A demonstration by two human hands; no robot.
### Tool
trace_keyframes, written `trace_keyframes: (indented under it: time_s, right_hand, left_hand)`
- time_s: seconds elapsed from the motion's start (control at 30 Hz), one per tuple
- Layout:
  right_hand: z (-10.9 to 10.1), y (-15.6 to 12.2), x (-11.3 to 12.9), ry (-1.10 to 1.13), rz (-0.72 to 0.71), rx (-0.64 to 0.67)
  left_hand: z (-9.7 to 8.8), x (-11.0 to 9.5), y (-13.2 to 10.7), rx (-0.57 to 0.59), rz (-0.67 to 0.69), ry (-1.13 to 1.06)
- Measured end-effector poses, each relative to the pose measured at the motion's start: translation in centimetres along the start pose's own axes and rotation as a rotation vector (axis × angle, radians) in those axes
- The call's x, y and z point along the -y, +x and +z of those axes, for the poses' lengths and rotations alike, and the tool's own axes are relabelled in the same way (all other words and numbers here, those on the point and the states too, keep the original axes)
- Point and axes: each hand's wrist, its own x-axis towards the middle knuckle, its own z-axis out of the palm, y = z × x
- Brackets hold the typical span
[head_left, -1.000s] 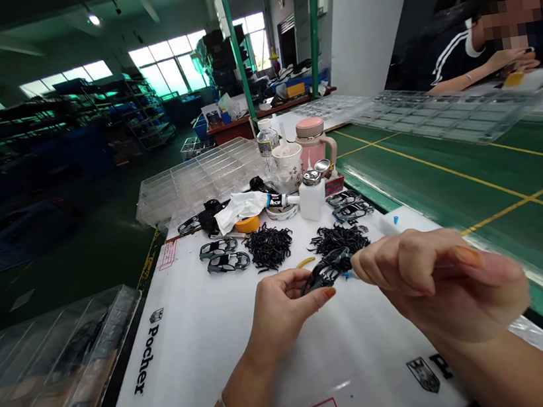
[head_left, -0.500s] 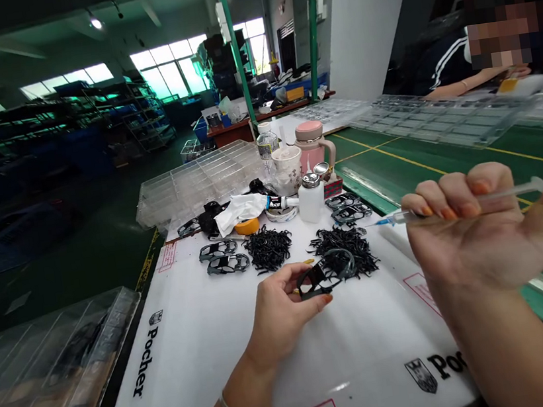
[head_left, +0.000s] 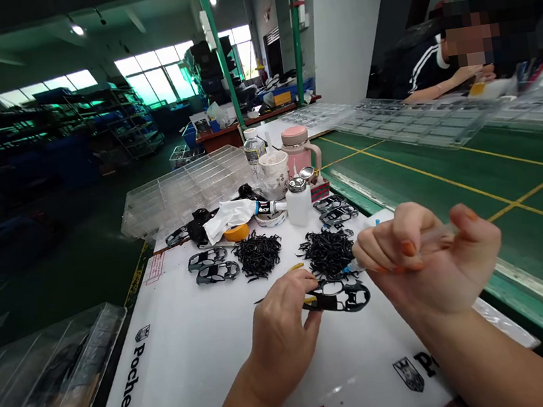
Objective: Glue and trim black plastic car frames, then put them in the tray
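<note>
The left hand (head_left: pixel 284 338) has its fingers (head_left: pixel 306 279) closed on the left end of a black car-shaped openwork frame (head_left: pixel 340 296), which lies nearly flat just above the white desk (head_left: pixel 188 368), right of centre and well in from the near edge. The right hand (head_left: pixel 423 257) is raised beside it, fingers curled closed around the clear barrel of a syringe (head_left: pixel 436 236), whose fine needle tip points down and left, just above the frame; whether they touch is hard to tell. A slim yellow-and-dark tool (head_left: pixel 304 299) runs under the left hand, too hidden to name exactly. Just past the frame sit two heaps of small black pieces (head_left: pixel 327 253), (head_left: pixel 258 255), with pairs of similar car-shaped frames (head_left: pixel 212 264), (head_left: pixel 335 212) to either side. Toward the far edge of the desk stand a white squeeze bottle (head_left: pixel 298 203), a tube of glue (head_left: pixel 269 206), a crumpled white cloth (head_left: pixel 230 213), a roll of orange tape (head_left: pixel 236 233), a paper cup (head_left: pixel 274 166), a pink flask (head_left: pixel 297 150) and a clear compartment tray (head_left: pixel 184 191). At the upper right, a co-worker in a dark striped sleeve (head_left: pixel 430 79) works behind clear trays, hands apart from these.
</note>
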Motion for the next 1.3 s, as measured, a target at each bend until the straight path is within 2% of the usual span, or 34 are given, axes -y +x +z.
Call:
trace_keyframes:
  time_s: [0.2,0.43,1.3]
  right_hand:
    - [0.45,-0.70,-0.62,-0.003,0.010,0.066]
    - [0.48,-0.82,-0.49,-0.006,0.029,0.066]
    - [0.71,-0.76,-0.49,-0.072,0.030,0.099]
  left_hand:
    - [0.01,-0.16,0.06,-0.005,0.056,0.028]
    - [0.04,-0.38,0.16,-0.027,0.076,0.041]
    - [-0.21,-0.51,0.12,-0.030,0.064,0.025]
